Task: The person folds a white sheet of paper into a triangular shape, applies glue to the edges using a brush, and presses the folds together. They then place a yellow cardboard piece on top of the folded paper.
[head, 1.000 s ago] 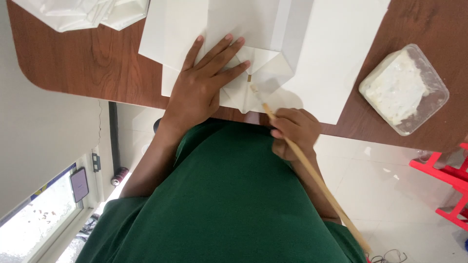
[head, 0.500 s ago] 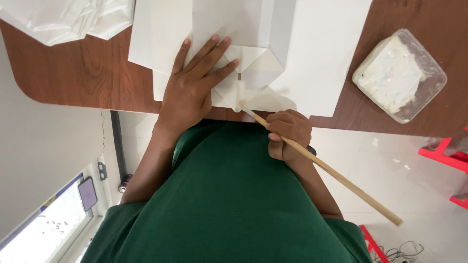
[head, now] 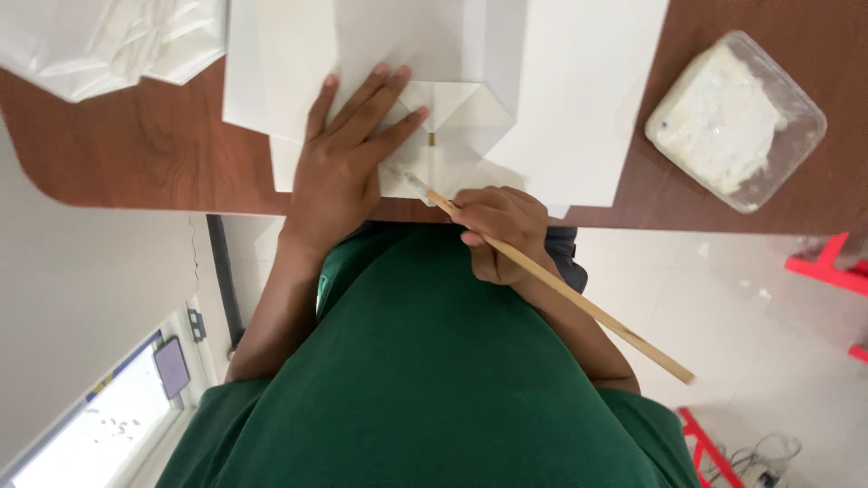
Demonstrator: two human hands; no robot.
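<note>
At the far left of the wooden table point(head: 136, 154), a crumpled heap of clear plastic wrap point(head: 108, 41) is seen, lying partly over the table's edge. To its right, large white paper sheets point(head: 579, 81) are spread across the brown surface, overlapping one another.

The left hand point(head: 348, 158) is laid flat on the folded white paper point(head: 452, 122), fingers stretched out and spread, palm pressed down; nothing is clasped by it. The folded paper lies at the middle of the table's edge closest to the person, on top of the larger sheets. It is plain white, and its flaps are creased into a pointed, triangular shape, with a small dark slit shown at the centre where the folds meet. The index finger of the left hand is rested just beside that point.

Just right of this, the right hand point(head: 502, 226) is curled around a thin wooden stick point(head: 561, 289), which is gripped between thumb and bent fingers. The stick is tilted, its whitish tip touching the folded paper's edge near the left hand, its long end carried out to the right over the green shirt point(head: 425, 380).

Further right, a clear plastic container point(head: 737, 117) of white paste is set on the table, well apart from both hands.
</note>
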